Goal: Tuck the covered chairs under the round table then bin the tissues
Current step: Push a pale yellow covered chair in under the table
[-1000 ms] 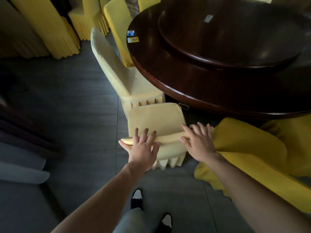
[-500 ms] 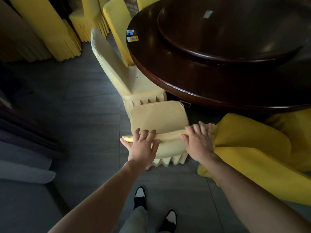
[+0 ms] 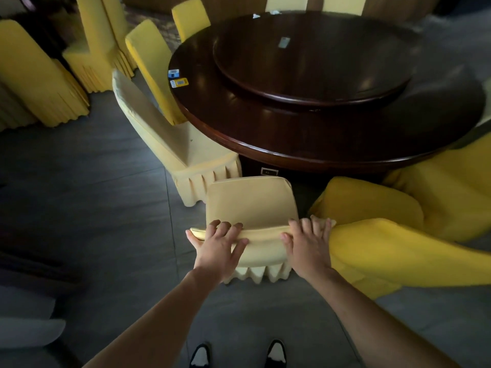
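Observation:
A pale yellow covered chair (image 3: pixel 251 203) stands in front of me, its seat short of the round dark wooden table (image 3: pixel 265 134). My left hand (image 3: pixel 216 244) and my right hand (image 3: pixel 305 241) both grip the top edge of its backrest. A second pale covered chair (image 3: pixel 170 139) stands to the left with its seat partly under the table edge. Small white tissues (image 3: pixel 265 14) lie at the table's far rim. A round turntable (image 3: pixel 313 62) sits on the tabletop.
Bright yellow covered chairs (image 3: pixel 385 235) crowd the right side, touching my right hand. More yellow chairs (image 3: pixel 148 59) stand at the table's left and far side, and several others (image 3: pixel 39 81) stand against the left wall. Small cards (image 3: pixel 176 78) lie on the table. My shoes (image 3: pixel 239 354) show below.
The view has tilted up and shows more of the table. Both hands stay on the backrest, and the chair has shifted slightly toward the table.

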